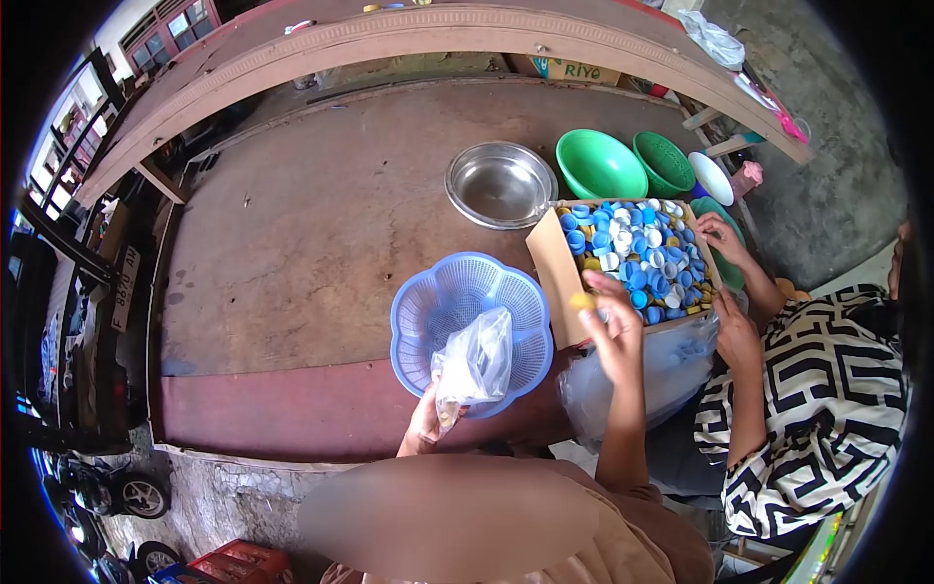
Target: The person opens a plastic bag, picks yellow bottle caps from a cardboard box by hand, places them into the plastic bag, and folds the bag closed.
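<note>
My left hand [422, 426] is closed around the lower end of a clear plastic bag [479, 352], which leans over the lavender plastic basket [413, 304]. Some pale or yellowish things show through the bag, too blurred to name. With the fingertips of my right hand [615, 336] I pinch a yellow bottle cap [583, 302] beside the cardboard box [553, 277]. Blue, white and yellow bottle caps [637, 253] fill that box. Parts of its near side are hidden behind my right hand.
At the right, a co-worker in a patterned top [817, 409] has a hand [722, 237] at the box edge and another [737, 333] by a large plastic bag [637, 389]. A steel bowl [498, 185] and green bowls [601, 164] stand behind. A wooden bench [438, 34] spans the far side.
</note>
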{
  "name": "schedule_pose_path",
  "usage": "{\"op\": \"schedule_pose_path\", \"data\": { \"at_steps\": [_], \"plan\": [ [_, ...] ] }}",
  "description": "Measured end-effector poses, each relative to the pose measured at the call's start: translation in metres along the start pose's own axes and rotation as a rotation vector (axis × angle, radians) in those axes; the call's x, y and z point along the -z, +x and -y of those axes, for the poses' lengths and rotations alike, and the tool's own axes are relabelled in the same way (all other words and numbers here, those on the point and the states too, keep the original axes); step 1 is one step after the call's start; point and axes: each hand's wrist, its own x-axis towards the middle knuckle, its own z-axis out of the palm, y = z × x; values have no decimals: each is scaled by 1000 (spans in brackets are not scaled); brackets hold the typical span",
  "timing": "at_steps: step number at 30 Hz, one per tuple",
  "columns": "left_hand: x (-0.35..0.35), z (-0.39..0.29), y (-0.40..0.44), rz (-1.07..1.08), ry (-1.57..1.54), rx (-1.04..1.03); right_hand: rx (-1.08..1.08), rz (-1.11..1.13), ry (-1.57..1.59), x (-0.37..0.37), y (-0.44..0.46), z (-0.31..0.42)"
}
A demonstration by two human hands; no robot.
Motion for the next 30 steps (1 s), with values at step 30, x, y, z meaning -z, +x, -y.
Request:
{"op": "schedule_pose_path", "data": {
  "at_steps": [30],
  "plan": [
    [-59, -14, -6, -233, 46, -139, -175, 179, 301, 14, 11, -8]
  ]
}}
